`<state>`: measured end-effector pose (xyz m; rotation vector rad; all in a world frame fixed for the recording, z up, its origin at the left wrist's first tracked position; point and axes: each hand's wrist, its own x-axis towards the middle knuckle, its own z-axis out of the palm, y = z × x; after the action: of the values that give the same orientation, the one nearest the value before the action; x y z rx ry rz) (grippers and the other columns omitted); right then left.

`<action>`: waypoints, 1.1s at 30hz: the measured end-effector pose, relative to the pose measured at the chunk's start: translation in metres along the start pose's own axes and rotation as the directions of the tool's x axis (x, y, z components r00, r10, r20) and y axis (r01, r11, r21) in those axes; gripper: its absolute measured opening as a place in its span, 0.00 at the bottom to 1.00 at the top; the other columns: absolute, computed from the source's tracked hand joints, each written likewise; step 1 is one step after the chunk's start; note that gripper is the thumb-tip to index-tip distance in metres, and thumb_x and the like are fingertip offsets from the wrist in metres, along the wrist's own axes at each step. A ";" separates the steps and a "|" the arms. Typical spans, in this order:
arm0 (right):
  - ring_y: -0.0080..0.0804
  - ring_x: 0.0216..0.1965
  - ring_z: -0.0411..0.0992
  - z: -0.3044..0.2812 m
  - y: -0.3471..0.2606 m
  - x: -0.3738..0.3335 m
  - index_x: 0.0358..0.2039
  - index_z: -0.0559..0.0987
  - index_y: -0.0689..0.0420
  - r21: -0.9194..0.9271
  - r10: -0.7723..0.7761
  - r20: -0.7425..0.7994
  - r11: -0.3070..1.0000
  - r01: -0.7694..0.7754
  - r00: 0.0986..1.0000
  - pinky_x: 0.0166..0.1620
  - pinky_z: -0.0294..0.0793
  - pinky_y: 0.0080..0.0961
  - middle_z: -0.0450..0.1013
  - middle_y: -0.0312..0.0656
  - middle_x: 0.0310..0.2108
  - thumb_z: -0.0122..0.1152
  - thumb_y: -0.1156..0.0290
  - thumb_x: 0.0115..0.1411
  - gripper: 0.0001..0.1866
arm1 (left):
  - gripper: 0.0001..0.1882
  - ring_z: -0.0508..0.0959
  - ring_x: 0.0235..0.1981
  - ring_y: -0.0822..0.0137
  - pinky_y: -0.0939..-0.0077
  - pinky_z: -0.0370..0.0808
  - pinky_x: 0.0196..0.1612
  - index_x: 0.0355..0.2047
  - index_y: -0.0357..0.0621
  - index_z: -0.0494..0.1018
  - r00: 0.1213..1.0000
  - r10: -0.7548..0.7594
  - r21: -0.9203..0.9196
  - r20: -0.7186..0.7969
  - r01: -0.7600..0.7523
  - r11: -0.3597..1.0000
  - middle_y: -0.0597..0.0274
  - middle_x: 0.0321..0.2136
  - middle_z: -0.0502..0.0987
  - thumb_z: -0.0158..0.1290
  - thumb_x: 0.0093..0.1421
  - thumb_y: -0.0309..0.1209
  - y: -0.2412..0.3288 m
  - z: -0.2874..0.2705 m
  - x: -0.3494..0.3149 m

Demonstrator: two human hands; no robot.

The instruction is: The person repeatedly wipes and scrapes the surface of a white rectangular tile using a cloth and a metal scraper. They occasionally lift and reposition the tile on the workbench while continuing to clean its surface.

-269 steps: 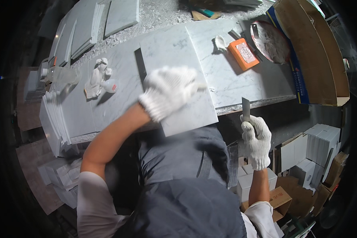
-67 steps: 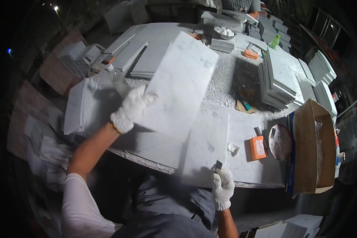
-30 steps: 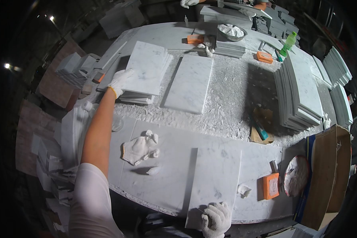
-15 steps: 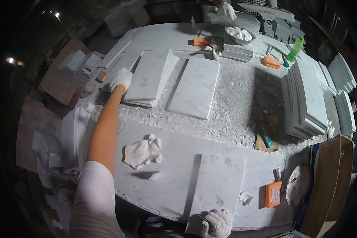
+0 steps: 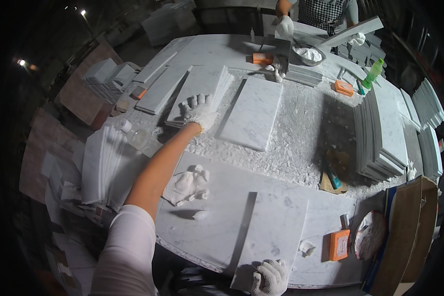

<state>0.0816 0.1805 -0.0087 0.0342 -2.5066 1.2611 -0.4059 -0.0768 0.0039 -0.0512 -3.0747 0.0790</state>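
My left hand [image 5: 199, 112], in a white knit glove, reaches out over the near end of a stack of white marble tiles [image 5: 202, 84]. Its fingers are spread; whether the palm touches the top tile I cannot tell. At the near table edge my right hand [image 5: 270, 277], also gloved, rests by the lower end of a single grey-veined marble tile [image 5: 274, 232]. Its fingers are curled, and what they hold, if anything, is hidden. Another marble tile [image 5: 254, 113] lies flat to the right of the stack. A crumpled spare glove [image 5: 186, 186] lies below my left forearm.
Orange boxes [image 5: 339, 245], a round lid with white paste [image 5: 370, 234] and a cardboard box [image 5: 404, 232] are at the right. Tile stacks [image 5: 380, 133] stand behind them. Across the table a co-worker's gloved hands [image 5: 284, 27] are near a bowl of white paste [image 5: 308, 53] and a tilted slab.
My left hand has moved right, from the stack's left side onto its near end, and its fingers now spread. The right hand stays put. The co-worker's tilted slab has come further into view.
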 end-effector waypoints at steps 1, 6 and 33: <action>0.49 0.49 0.78 0.000 0.000 0.000 0.44 0.82 0.55 0.002 0.007 -0.013 1.000 -0.007 1.000 0.54 0.76 0.42 0.81 0.47 0.43 0.64 0.68 0.65 0.09 | 0.34 0.55 0.71 0.46 0.34 0.49 0.68 0.66 0.49 0.58 1.000 0.011 0.005 0.005 -0.011 1.000 0.48 0.66 0.59 0.51 0.63 0.47 -0.002 0.003 0.002; 0.49 0.50 0.78 0.002 -0.002 -0.002 0.44 0.82 0.55 0.030 0.039 -0.023 0.999 -0.038 0.999 0.56 0.75 0.42 0.80 0.48 0.43 0.64 0.70 0.64 0.09 | 0.34 0.55 0.71 0.47 0.36 0.47 0.70 0.67 0.49 0.58 0.998 0.053 0.018 0.038 -0.054 0.998 0.48 0.67 0.58 0.50 0.62 0.44 -0.011 0.008 0.003; 0.31 0.50 0.75 -0.044 0.044 -0.130 0.53 0.74 0.71 0.593 0.613 -0.417 0.743 -0.311 0.671 0.56 0.72 0.27 0.77 0.48 0.50 0.53 0.68 0.73 0.18 | 0.37 0.54 0.73 0.42 0.49 0.53 0.73 0.69 0.47 0.62 0.443 0.868 -0.088 0.225 -0.878 0.471 0.44 0.72 0.55 0.46 0.65 0.53 0.188 -0.001 -0.280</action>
<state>0.2096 0.2247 -0.0583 -0.8408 -1.6420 1.7329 -0.1210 0.1013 -0.0228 -1.7655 -2.8417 0.2066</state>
